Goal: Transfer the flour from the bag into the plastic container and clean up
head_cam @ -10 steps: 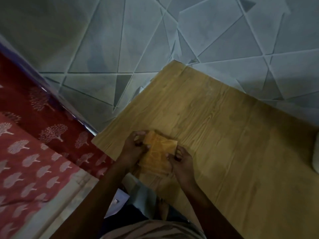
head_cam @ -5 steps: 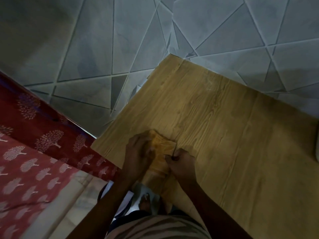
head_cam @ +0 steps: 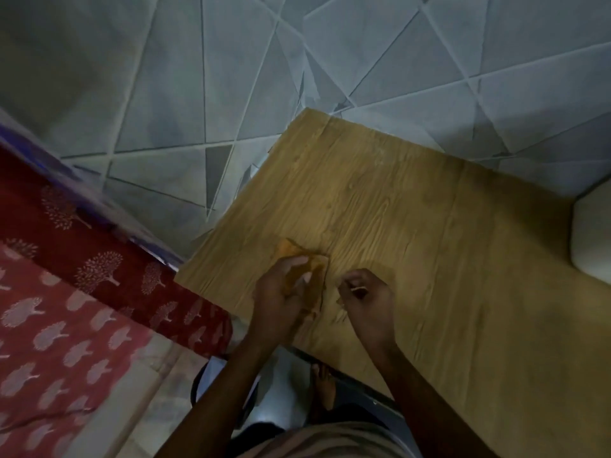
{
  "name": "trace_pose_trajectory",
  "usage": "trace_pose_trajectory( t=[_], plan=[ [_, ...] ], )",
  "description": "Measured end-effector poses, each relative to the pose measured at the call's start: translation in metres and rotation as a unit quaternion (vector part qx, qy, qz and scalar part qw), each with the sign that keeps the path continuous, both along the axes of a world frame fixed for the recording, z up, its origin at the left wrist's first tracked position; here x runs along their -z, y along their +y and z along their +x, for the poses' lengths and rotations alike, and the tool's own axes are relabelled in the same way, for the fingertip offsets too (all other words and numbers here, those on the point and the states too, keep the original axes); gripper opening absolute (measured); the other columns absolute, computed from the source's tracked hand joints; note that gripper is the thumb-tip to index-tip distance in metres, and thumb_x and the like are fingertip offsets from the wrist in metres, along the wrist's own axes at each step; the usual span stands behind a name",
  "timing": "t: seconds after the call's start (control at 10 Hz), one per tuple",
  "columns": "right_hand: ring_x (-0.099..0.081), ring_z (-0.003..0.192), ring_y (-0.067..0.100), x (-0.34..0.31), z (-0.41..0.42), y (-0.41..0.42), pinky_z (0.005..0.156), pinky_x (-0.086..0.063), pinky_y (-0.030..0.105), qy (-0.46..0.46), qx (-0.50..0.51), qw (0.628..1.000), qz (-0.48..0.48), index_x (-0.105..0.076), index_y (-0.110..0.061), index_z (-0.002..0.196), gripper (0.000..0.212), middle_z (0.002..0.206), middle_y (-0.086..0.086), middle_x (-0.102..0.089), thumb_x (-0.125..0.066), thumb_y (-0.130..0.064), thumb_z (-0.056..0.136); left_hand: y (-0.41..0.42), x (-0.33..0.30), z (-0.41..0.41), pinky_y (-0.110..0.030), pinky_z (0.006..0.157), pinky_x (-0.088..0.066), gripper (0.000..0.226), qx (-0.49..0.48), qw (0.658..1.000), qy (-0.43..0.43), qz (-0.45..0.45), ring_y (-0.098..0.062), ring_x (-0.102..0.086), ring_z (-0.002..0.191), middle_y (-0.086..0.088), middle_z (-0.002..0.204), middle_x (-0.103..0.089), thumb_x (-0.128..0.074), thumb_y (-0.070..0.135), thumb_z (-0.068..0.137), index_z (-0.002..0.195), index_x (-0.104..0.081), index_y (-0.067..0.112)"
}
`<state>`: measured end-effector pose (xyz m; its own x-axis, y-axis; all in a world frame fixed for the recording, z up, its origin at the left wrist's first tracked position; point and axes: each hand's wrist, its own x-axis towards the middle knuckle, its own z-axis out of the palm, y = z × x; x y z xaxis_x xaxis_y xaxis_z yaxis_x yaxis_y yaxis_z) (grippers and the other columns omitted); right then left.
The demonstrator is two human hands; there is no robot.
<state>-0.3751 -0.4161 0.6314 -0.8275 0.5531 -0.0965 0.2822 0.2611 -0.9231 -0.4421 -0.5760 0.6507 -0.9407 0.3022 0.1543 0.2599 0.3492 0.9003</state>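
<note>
Lower centre of frame: the person's torso and a bare foot (head_cam: pixel 325 385) on the floor, both forearms reaching up onto the wooden table (head_cam: pixel 429 226). Left hand (head_cam: pixel 281 292) sits just left of centre w/ fingers curled round a folded brown piece (head_cam: pixel 310 276), prob. the emptied flour bag or a wiping cloth; too dim to say which. It is held flat-ish against the table, likely to keep the fold from springing open. Right hand (head_cam: pixel 363 295) is just beside it, apart from the brown piece, fingers curled in w/ thumb and fingertip pinching something thin and pale; cannot tell what, maybe a scrap or a tie. Judgement: clean-up stage, pouring done.

Further up, bare wood grain runs to the table's far corner. At the right edge, a pale rounded object (head_cam: pixel 591 236) rests on the table, poss. the plastic container, mostly cut off. Left: red tree-print fabric (head_cam: pixel 82 276). Beyond: grey tiled floor (head_cam: pixel 198 77).
</note>
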Motion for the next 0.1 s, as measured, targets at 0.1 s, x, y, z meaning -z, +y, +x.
trace_pose_trajectory(
  t=[0.1],
  plan=[
    [-0.072,0.075,0.017,-0.0303,0.023,-0.0015,0.068,-0.06,0.047,0.077,0.035,0.996,-0.018,-0.069,-0.02,0.086,0.013,0.079,-0.003,-0.073,-0.068,-0.007,0.09,0.0101,-0.0323,0.0237,-0.027,0.095,-0.053,0.021,0.016,0.998,-0.008,0.056,-0.004,-0.066,0.106,0.007,0.111,-0.072,-0.065,0.01,0.094,0.114,-0.069,0.011]
  ],
)
